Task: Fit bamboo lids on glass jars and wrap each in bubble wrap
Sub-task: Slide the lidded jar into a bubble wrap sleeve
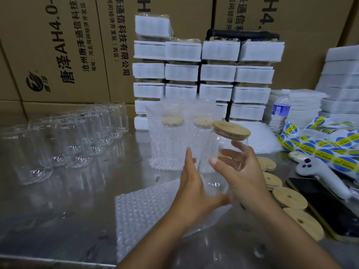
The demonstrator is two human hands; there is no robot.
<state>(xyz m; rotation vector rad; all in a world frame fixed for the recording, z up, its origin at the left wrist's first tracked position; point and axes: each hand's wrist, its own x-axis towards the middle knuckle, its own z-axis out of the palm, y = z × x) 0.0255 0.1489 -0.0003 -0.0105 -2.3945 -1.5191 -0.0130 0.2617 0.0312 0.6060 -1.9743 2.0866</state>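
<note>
A clear glass jar with a bamboo lid on top is tilted in the air between my hands. My right hand grips its right side, thumb in front and fingers behind. My left hand lies against its left side with straight fingers, the thumb under the base. Below them a bubble wrap sheet lies flat on the steel table. Two wrapped, lidded jars stand just behind. Several bare jars stand at the left.
Loose bamboo lids lie at the right beside a phone, a white controller and sticker rolls. A water bottle, white packed stacks and cardboard boxes line the back.
</note>
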